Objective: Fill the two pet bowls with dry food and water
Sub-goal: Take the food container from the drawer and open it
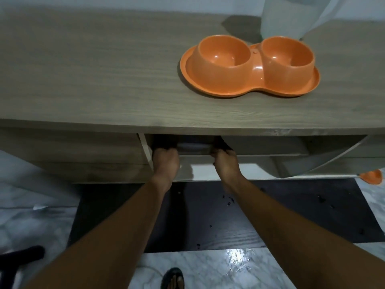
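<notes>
An orange double pet bowl (249, 84) stands on the wooden table top, right of centre. Its left bowl (224, 53) and right bowl (286, 53) both look empty. Below the table's front edge, my left hand (165, 161) and my right hand (226, 162) reach into a dark compartment under the top. Both hands are curled on a pale object (192, 148) between them. The fingertips and most of that object are hidden in shadow, so I cannot tell what it is.
The wooden table (93, 80) spans the view, with a white curtain (291, 15) at its back right. An orange object (371, 177) lies on the floor at the right. A dark mat (208, 215) with scattered crumbs lies on the marble floor. My sandalled foot (173, 278) is at the bottom.
</notes>
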